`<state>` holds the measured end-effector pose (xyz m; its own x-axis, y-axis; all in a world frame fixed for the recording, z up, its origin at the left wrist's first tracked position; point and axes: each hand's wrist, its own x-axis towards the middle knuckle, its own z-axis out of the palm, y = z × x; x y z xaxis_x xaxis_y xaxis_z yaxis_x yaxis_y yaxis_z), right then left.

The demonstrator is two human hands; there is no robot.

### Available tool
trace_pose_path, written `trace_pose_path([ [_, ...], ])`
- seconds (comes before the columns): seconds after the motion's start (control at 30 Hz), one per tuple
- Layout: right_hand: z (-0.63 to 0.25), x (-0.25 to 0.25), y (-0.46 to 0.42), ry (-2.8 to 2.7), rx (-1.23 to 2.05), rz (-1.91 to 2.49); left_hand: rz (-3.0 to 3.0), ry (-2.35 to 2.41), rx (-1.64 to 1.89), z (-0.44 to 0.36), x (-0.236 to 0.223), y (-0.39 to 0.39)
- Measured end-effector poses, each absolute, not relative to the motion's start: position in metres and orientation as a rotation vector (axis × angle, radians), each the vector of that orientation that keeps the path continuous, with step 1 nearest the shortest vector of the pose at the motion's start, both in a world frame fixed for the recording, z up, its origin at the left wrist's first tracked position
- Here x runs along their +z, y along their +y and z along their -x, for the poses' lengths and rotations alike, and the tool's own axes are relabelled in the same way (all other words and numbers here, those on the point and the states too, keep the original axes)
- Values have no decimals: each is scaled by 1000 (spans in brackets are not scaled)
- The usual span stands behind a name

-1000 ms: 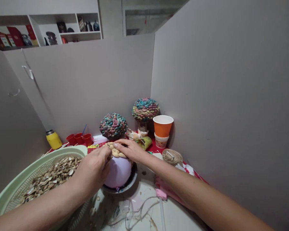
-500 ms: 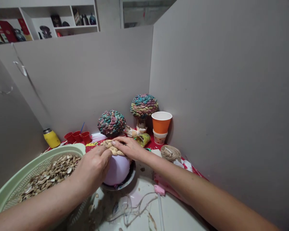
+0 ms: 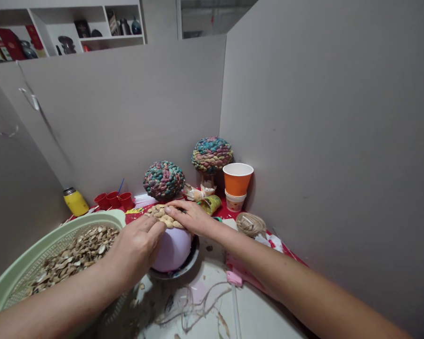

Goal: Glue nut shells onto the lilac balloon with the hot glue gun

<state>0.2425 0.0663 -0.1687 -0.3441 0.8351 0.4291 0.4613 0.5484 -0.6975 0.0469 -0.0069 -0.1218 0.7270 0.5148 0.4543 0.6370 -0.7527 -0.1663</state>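
Tightly cornered: hands (image 3: 141,242) on ball (image 3: 171,249).

light: soft, even indoor | shadows: faint | focus: sharp | edges: wide-angle bending

A lilac ball (image 3: 171,249) capped with tan shells (image 3: 160,214), a pale green basket (image 3: 28,254), an orange cup (image 3: 237,179), a yellow bottle (image 3: 76,202), and two mottled teal-pink-brown domes (image 3: 163,179).

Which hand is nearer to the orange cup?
Right. The right hand rests on the shells atop the lavender ball, just left of and below the orange cup. The left hand lies farther left, by the green basket.
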Motion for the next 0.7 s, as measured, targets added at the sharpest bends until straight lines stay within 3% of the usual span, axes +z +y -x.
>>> trace_pose_path([
  [0.27, -244, -167, 64, -2019, 574, 1024, 2776, -963, -843, -45, -108, -14],
  [0.43, -244, -167, 63, -2022, 580, 1019, 2690, -1310, -1168, -36, -99, 1],
  [0.7, -246, -168, 63, -2043, 475, 974, 2948, -1676, -1099, -33, -127, 44],
])
